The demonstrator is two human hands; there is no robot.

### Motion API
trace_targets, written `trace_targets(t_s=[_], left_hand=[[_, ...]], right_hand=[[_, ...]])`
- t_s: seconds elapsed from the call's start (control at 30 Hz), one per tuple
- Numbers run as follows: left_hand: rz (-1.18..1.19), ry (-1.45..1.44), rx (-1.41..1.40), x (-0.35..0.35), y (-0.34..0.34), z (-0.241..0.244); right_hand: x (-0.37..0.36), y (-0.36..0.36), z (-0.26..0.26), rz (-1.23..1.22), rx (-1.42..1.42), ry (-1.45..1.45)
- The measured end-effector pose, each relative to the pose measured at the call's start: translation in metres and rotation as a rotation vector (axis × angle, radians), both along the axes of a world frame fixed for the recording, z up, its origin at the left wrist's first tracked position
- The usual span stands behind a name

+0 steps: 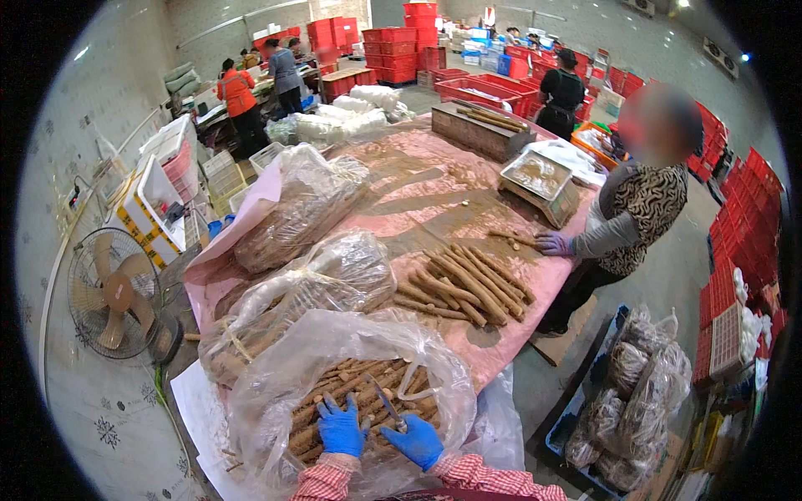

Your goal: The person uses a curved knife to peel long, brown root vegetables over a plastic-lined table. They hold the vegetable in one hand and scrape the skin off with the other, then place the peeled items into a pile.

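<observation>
My left hand (342, 428), in a blue glove, rests with fingers apart on long brown roots (307, 426) that look like yams. They lie packed in an open clear plastic bag (263, 388), its rim folded back around them. In my right hand (416, 441), also blue-gloved, is a knife (385, 398), its blade pointing up and away over the roots. Beyond the bag, a loose pile of similar roots (467, 282) lies on the pink table cover (495, 351). Two more wrapped plastic bundles, a nearer one (338, 263) and a farther one (294, 213), sit along the left side.
A co-worker's gloved hand (554, 243) touches short root pieces (515, 237) at the table's right edge. Behind are a weighing scale (540, 181) and a long box (476, 128). A fan (116, 291) stands left; a blue crate (564, 413) with bagged goods is on the right floor.
</observation>
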State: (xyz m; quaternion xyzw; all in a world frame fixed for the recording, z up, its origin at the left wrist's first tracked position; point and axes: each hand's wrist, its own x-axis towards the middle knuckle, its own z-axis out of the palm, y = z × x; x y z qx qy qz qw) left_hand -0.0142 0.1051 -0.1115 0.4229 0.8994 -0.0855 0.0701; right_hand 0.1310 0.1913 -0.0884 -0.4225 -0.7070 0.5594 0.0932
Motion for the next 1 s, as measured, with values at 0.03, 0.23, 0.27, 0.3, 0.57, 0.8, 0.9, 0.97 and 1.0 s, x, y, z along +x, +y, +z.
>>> trace_targets(t_s=[0.03, 0.23, 0.27, 0.3, 0.57, 0.8, 0.9, 0.97, 1.0], left_hand=[[0.005, -0.012, -0.001, -0.001, -0.001, -0.001], [0.026, -0.023, 0.058, 0.000, 0.000, 0.003], [0.015, -0.010, -0.001, 0.001, 0.001, 0.007], [0.022, -0.014, 0.022, 0.000, 0.000, 0.005], [0.046, -0.038, 0.063, 0.000, -0.001, -0.001], [0.048, -0.068, 0.063, 0.001, -0.005, -0.002], [0.040, -0.049, 0.075, -0.001, -0.004, -0.004], [0.034, -0.024, 0.085, 0.001, -0.005, -0.007], [0.033, -0.038, -0.003, 0.003, -0.004, 0.004]], right_hand=[[-0.003, 0.000, 0.002, -0.004, -0.007, 0.020], [-0.017, 0.001, -0.034, 0.019, 0.241, 0.193], [-0.018, 0.005, -0.036, 0.022, 0.228, 0.217], [-0.017, 0.004, -0.035, 0.022, 0.202, 0.238], [-0.010, 0.006, -0.037, 0.025, 0.014, 0.242], [-0.005, 0.009, -0.039, 0.050, -0.115, 0.142], [-0.005, 0.008, -0.060, 0.057, -0.017, 0.124], [-0.007, 0.011, -0.065, 0.049, 0.004, 0.114], [-0.006, 0.010, -0.061, 0.040, -0.044, 0.103]])
